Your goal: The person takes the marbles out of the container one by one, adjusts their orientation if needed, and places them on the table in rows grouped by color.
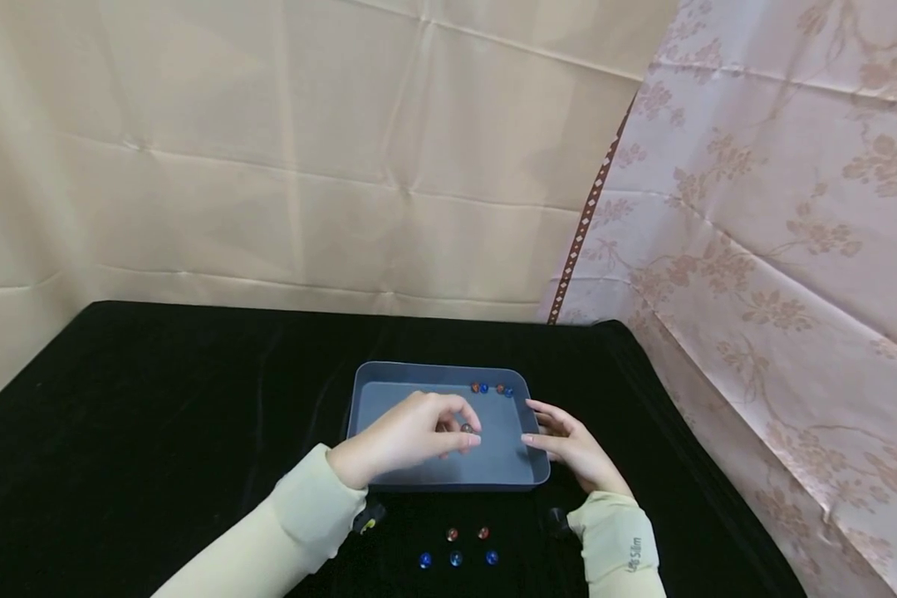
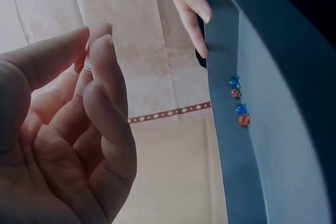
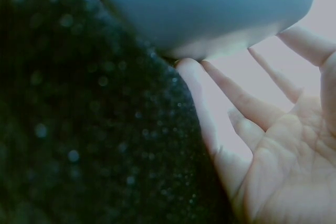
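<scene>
Sleeves, tray on black cloth, perhaps velvet, floral drape

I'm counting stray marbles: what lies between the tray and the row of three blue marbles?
Two reddish marbles, on the black cloth; the head view shows this.

The right hand is just beside the tray, palm showing, its fingers spread, tips at the tray's smooth blue-grey wall. The black tabletop, speckled with pale dots, reaches the tray.
</scene>
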Tool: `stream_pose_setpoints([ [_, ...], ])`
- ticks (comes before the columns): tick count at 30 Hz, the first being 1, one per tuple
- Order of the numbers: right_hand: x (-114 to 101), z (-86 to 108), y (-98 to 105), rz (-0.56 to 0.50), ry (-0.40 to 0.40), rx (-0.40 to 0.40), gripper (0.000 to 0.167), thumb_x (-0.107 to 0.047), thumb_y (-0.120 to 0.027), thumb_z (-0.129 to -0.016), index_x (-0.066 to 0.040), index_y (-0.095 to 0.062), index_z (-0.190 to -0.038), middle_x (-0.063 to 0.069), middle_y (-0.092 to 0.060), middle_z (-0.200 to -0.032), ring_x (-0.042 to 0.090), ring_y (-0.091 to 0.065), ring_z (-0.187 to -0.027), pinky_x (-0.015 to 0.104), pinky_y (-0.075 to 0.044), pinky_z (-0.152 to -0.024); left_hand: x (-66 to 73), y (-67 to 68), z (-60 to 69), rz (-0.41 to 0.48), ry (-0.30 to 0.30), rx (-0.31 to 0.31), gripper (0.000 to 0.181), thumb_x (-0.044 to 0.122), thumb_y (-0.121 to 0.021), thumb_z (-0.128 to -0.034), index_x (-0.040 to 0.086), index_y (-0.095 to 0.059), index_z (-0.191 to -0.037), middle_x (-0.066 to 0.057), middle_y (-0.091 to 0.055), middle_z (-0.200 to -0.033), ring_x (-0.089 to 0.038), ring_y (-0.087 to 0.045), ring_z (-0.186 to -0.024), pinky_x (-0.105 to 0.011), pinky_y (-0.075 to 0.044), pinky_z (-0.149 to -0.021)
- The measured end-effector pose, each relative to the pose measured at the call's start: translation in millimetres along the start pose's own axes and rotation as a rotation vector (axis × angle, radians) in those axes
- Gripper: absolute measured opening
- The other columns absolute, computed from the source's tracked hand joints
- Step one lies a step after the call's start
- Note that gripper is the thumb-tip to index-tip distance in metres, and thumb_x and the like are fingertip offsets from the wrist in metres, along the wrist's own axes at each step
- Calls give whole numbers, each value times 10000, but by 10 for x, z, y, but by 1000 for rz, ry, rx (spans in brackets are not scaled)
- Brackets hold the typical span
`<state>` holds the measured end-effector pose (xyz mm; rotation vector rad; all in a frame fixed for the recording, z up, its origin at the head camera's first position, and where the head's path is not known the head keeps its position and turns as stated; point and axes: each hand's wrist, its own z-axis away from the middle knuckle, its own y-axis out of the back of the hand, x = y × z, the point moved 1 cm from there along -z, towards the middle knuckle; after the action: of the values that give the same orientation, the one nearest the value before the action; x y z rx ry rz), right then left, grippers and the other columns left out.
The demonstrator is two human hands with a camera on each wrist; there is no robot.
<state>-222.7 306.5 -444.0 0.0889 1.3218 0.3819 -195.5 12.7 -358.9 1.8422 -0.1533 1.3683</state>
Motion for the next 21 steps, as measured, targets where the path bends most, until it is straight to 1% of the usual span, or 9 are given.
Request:
stream_pose_setpoints([
  [3, -2, -1, -1, -2, -5, 8, 626, -234, -673, -934, -184, -409, -1499, 206, -382, -1529, 361, -488, -1313, 439, -519, -969, 26, -27, 45, -1, -12, -25, 202, 250, -643, -970, 83, -681, -1078, 2, -718, -795, -186, -661, -672, -250, -511, -594],
  [7, 0, -5, -3, 5, -6, 7, 630, -239, -675, -932, -187, -406, -1500, 205, -385, -1529, 356, -490, -1309, 438, -518, -969, 59, -65, 125, 7, -35, -69, 159, 228, -654, -961, 106, -686, -1058, -19, -720, -776, -156, -653, -631, -218, -492, -561],
  [10, 2, -7, -2, 9, -3, 7, 633, -243, -678, -930, -188, -407, -1500, 206, -388, -1526, 354, -493, -1306, 437, -520, -967, 77, -97, 190, 12, -35, -99, 131, 215, -659, -956, 127, -687, -1049, -2, -725, -772, -136, -643, -612, -203, -473, -554],
  [13, 2, -5, -1, 9, -2, 8, 629, -242, -677, -933, -188, -408, -1499, 205, -390, -1525, 350, -496, -1303, 435, -522, -963, 86, -130, 247, 13, -33, -120, 120, 214, -664, -953, 138, -689, -1042, 48, -708, -736, -107, -617, -584, -195, -449, -547],
  [17, 4, -4, -6, 8, -1, 12, 625, -239, -680, -932, -187, -415, -1495, 203, -402, -1520, 346, -507, -1294, 434, -527, -956, 89, -169, 311, 24, -36, -132, 127, 223, -679, -945, 132, -693, -1034, 80, -659, -663, -85, -584, -544, -189, -428, -539],
  [21, 4, -6, -15, 11, -2, 20, 626, -241, -687, -927, -187, -422, -1491, 202, -406, -1519, 349, -510, -1295, 438, -529, -956, 74, -196, 363, 23, -45, -130, 128, 223, -683, -942, 126, -690, -1026, 38, -660, -644, -43, -558, -522, -181, -417, -533],
])
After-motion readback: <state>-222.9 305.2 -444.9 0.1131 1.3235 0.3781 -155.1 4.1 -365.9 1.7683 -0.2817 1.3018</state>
